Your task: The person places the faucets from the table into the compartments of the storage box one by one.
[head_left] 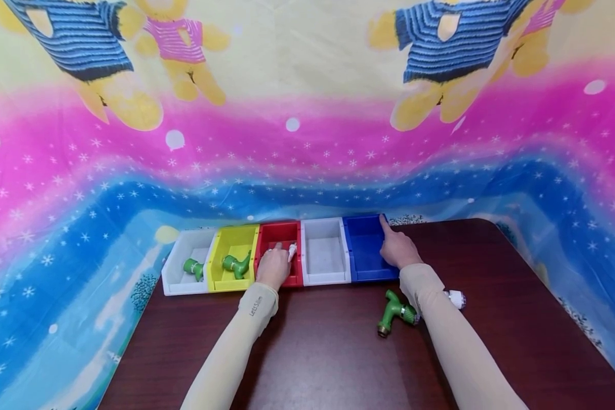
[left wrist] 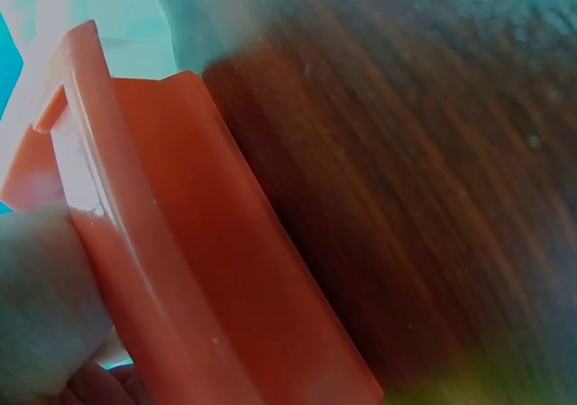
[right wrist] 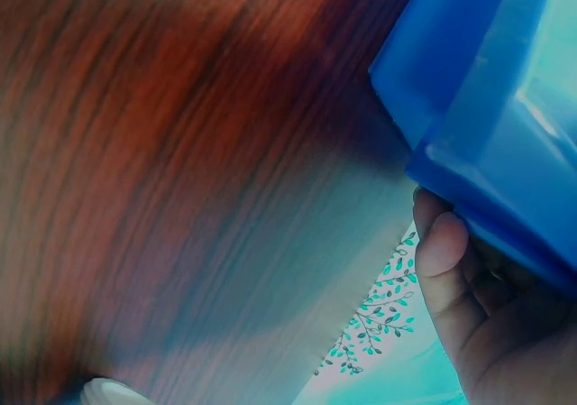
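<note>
My left hand [head_left: 274, 269] reaches into the red bin [head_left: 293, 278]. A small white piece [head_left: 292, 249] shows beside its fingers, and I cannot tell whether they hold it. In the left wrist view, the bin wall [left wrist: 144, 207] hides most of that hand [left wrist: 45, 297]. At the right end of the row, my right hand [head_left: 401, 249] touches the blue bin [head_left: 371, 247], its index finger straight along the rim. Its thumb and fingertips show close against the bin's outer side in the right wrist view.
A white bin [head_left: 327, 247] stands between red and blue. Green taps lie in the left white bin [head_left: 176, 279] and the yellow bin [head_left: 236, 236]. Another green tap [head_left: 393, 312] and a white-knobbed fitting [head_left: 457, 299] lie on the table [head_left: 328, 353] by the right forearm.
</note>
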### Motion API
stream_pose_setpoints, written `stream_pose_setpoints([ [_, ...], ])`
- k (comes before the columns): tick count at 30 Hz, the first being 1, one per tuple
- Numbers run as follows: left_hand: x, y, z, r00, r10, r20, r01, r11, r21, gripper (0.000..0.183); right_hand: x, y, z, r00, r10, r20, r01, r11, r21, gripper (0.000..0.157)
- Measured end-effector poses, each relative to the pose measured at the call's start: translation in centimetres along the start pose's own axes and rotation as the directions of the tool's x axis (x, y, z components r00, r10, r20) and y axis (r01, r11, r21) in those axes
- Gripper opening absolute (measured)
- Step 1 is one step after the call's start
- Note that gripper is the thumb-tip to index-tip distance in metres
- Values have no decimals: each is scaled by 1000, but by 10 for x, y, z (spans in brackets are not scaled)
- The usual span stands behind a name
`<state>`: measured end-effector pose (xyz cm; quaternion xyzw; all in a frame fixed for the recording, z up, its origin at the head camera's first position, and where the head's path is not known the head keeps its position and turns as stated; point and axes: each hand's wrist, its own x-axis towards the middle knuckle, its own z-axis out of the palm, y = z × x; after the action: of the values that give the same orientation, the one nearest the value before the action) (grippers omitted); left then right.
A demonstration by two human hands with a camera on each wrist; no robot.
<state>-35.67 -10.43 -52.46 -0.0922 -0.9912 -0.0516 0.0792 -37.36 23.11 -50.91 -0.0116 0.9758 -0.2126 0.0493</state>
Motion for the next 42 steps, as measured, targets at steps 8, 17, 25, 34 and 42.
stream_pose_setpoints([
  [8,1,-2,1,1000,9,-8,-9,1000,0,22,2,0,0,1000,-6,-3,6,1000,3,88],
  [17,2,-3,2,1000,16,0,-16,1000,-6,20,2,-1,1,1000,8,-8,-8,1000,8,87],
  [25,3,-3,1,1000,4,9,-4,1000,-21,22,1,0,2,1000,1,-12,-1,1000,3,87],
  [34,3,-3,1,1000,6,17,-5,999,-31,23,1,1,1,1000,-4,-4,4,1000,10,87],
  [42,2,-3,-1,999,2,44,-2,1000,-17,27,-1,1,0,1000,-15,-2,15,1000,10,86],
])
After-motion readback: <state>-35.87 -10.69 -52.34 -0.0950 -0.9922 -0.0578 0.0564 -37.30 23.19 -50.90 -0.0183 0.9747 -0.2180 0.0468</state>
